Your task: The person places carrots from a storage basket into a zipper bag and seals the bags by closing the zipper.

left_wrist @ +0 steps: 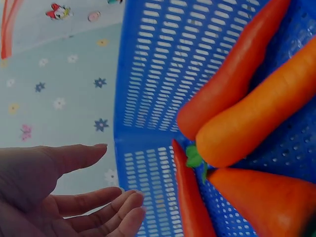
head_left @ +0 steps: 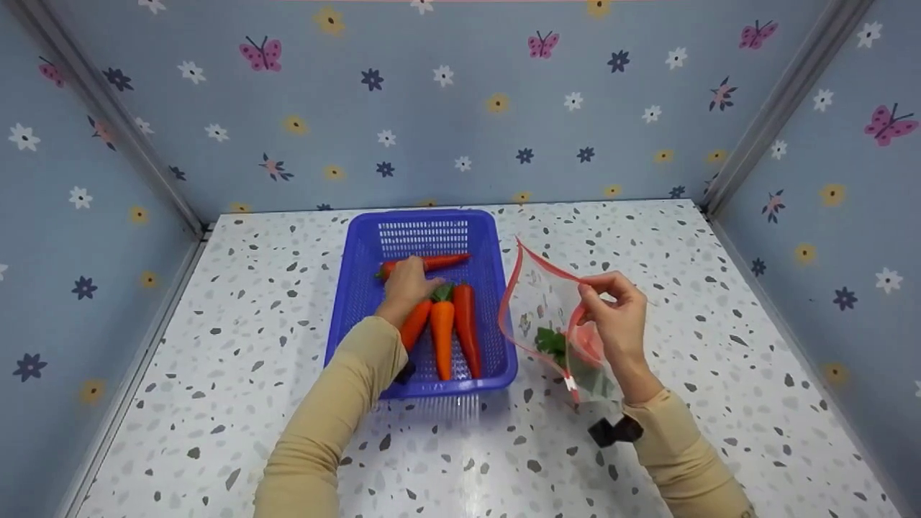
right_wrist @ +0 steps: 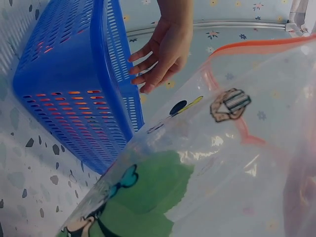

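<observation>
My left hand (head_left: 407,288) reaches over a blue plastic basket (head_left: 460,386), beside a long red chili pepper (head_left: 453,260) at its back. In the left wrist view the thumb and fingers (left_wrist: 94,202) are extended and apart, with nothing between them. Orange carrots (head_left: 442,338) and another red pepper (head_left: 467,324) lie lengthwise in the basket; a small green top (left_wrist: 193,156) shows on a carrot. My right hand (head_left: 620,316) pinches the red-edged rim of a clear printed zip bag (head_left: 536,288), whose mouth gapes open. Green leaves (head_left: 550,342) show inside the bag.
The speckled white table (head_left: 245,324) bears the basket and, just right of it, the bag. Flower-and-butterfly panels (head_left: 460,129) stand at the back and both sides. A black strap piece (head_left: 615,432) sits at my right wrist.
</observation>
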### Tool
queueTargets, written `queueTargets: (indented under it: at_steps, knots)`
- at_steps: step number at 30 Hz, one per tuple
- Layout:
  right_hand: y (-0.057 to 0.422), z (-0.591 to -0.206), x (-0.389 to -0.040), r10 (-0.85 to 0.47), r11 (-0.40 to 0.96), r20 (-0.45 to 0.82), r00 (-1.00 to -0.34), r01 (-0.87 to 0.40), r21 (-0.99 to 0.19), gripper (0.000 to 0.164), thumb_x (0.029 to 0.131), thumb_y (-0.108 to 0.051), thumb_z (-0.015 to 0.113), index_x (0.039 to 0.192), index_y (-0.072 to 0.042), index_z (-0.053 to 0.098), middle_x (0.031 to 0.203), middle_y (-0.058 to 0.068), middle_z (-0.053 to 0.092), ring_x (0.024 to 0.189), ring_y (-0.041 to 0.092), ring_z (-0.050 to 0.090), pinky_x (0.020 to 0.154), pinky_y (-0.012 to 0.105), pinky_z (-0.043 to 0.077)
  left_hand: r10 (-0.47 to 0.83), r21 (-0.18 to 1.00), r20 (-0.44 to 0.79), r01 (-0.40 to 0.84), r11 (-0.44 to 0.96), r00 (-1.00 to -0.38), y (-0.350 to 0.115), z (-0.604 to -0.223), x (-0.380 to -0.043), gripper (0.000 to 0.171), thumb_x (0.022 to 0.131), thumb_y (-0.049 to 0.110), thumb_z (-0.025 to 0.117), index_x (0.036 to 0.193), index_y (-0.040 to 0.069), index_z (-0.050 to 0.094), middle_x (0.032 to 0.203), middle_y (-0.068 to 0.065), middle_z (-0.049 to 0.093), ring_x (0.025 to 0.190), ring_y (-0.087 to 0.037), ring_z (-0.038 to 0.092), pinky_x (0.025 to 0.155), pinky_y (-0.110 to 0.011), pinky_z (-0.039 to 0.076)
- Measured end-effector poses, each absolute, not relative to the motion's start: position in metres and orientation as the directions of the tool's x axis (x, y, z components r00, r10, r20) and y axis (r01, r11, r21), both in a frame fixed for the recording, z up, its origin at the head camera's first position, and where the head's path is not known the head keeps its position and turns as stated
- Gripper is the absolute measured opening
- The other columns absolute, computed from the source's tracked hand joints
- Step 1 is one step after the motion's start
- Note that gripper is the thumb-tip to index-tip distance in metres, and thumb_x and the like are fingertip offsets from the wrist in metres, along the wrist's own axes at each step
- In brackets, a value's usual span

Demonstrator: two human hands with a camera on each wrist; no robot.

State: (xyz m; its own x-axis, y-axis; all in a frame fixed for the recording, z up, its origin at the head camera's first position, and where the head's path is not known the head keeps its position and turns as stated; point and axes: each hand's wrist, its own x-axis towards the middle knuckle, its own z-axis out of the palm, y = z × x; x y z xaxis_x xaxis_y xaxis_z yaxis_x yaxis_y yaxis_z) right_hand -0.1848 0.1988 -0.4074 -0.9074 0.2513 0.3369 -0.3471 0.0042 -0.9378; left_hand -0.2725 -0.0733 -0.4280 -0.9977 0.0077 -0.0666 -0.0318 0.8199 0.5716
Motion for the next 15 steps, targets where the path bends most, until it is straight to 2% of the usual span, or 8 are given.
queueTargets:
  at_steps: [2, 4, 5, 8, 9, 12, 14, 15]
  knots:
    - [0.200, -0.410, -0.187, 0.250, 0.013, 0.351, -0.902, -0.359, -0.933, 0.006, 0.081, 0.004, 0.057, 0.085, 0.008, 0.059, 0.071, 0.014, 0.052, 0.043, 0.017, 0.051, 0.041, 0.025, 0.046, 0.005, 0.553, -0.100, -0.052, 0.831, -0.995, -0.077, -0.431, -0.275, 0.032, 0.080, 0.025, 0.066, 0.069, 0.007, 0.041, 0.064, -0.001, 0.031, 0.058, -0.016, 0.037, 0.051, -0.028, 0.032]
    - [0.203, -0.418, -0.192, 0.241, -0.002, 0.376, -0.895, -0.388, -0.922, 0.007, 0.080, 0.003, 0.059, 0.085, 0.007, 0.060, 0.070, 0.013, 0.053, 0.042, 0.016, 0.051, 0.040, 0.025, 0.046, 0.021, 0.555, -0.137, -0.059, 0.830, -0.990, -0.083, -0.436, -0.279, 0.033, 0.079, 0.026, 0.066, 0.067, 0.006, 0.043, 0.063, -0.002, 0.033, 0.058, -0.017, 0.037, 0.050, -0.030, 0.033]
    - [0.205, -0.423, -0.194, 0.236, -0.016, 0.387, -0.891, -0.402, -0.916, 0.007, 0.080, 0.002, 0.060, 0.085, 0.006, 0.060, 0.070, 0.013, 0.053, 0.042, 0.016, 0.051, 0.039, 0.025, 0.046, 0.031, 0.552, -0.152, -0.058, 0.832, -0.988, -0.085, -0.439, -0.280, 0.031, 0.078, 0.027, 0.066, 0.069, 0.005, 0.047, 0.065, -0.003, 0.040, 0.059, -0.017, 0.040, 0.052, -0.031, 0.037]
    - [0.207, -0.430, -0.199, 0.228, -0.060, 0.401, -0.888, -0.423, -0.904, 0.006, 0.079, 0.002, 0.062, 0.084, 0.005, 0.062, 0.069, 0.012, 0.053, 0.041, 0.016, 0.051, 0.038, 0.025, 0.045, 0.069, 0.552, -0.148, -0.024, 0.833, -0.987, -0.106, -0.508, -0.326, 0.041, 0.070, 0.042, 0.070, 0.073, 0.004, 0.056, 0.069, -0.007, 0.051, 0.061, -0.021, 0.046, 0.054, -0.037, 0.042]
    - [0.207, -0.430, -0.198, 0.230, -0.065, 0.401, -0.887, -0.425, -0.903, 0.006, 0.079, 0.002, 0.062, 0.084, 0.006, 0.062, 0.068, 0.012, 0.053, 0.041, 0.016, 0.051, 0.038, 0.025, 0.045, 0.089, 0.558, -0.143, -0.006, 0.830, -0.986, -0.116, -0.544, -0.350, 0.047, 0.066, 0.049, 0.071, 0.073, 0.005, 0.056, 0.069, -0.007, 0.051, 0.061, -0.021, 0.047, 0.054, -0.038, 0.042]
    - [0.202, -0.420, -0.193, 0.250, -0.043, 0.371, -0.894, -0.393, -0.919, 0.007, 0.078, 0.005, 0.060, 0.084, 0.009, 0.060, 0.068, 0.012, 0.053, 0.040, 0.015, 0.051, 0.038, 0.025, 0.045, 0.096, 0.580, -0.146, -0.007, 0.815, -0.985, -0.139, -0.632, -0.406, 0.071, 0.045, 0.071, 0.069, 0.069, 0.007, 0.053, 0.065, -0.004, 0.048, 0.057, -0.021, 0.044, 0.050, -0.036, 0.039]
    - [0.199, -0.412, -0.188, 0.264, -0.019, 0.348, -0.900, -0.365, -0.931, 0.007, 0.079, 0.007, 0.058, 0.085, 0.011, 0.059, 0.068, 0.012, 0.053, 0.041, 0.015, 0.051, 0.039, 0.025, 0.046, 0.085, 0.599, -0.204, -0.055, 0.799, -0.975, -0.149, -0.656, -0.419, 0.082, 0.036, 0.077, 0.066, 0.076, 0.007, 0.053, 0.070, -0.004, 0.048, 0.061, -0.021, 0.045, 0.052, -0.035, 0.040]
    - [0.199, -0.410, -0.187, 0.265, -0.012, 0.337, -0.903, -0.353, -0.936, 0.007, 0.079, 0.007, 0.058, 0.085, 0.012, 0.058, 0.068, 0.012, 0.053, 0.041, 0.015, 0.051, 0.039, 0.025, 0.046, 0.086, 0.605, -0.227, -0.071, 0.793, -0.970, -0.153, -0.665, -0.423, 0.085, 0.037, 0.077, 0.066, 0.081, 0.005, 0.053, 0.072, -0.005, 0.049, 0.062, -0.021, 0.046, 0.051, -0.036, 0.040]
